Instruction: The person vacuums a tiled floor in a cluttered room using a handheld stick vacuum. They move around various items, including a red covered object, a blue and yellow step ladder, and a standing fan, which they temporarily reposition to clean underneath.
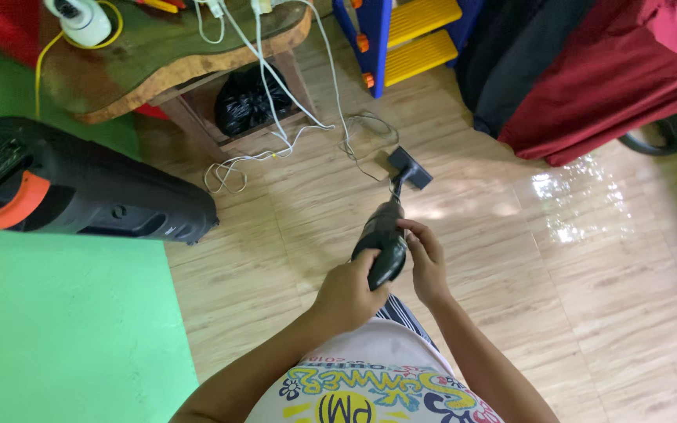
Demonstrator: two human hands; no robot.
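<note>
I hold a small black handheld vacuum (384,235) out in front of me, its flat nozzle (410,168) pointing away over the wooden floor. My left hand (348,294) grips the rear of its body from below. My right hand (425,258) is closed on the body's right side, fingers curled over the top. Both forearms come up from the bottom of the view, above a white shirt with colourful print.
A large black speaker with an orange handle (80,188) lies on a green mat (64,329) at left. A wooden table (174,55) with white cables (276,117) trailing to the floor stands ahead. Blue and yellow plastic steps (401,35) and hanging dark and red clothes (589,70) fill the upper right.
</note>
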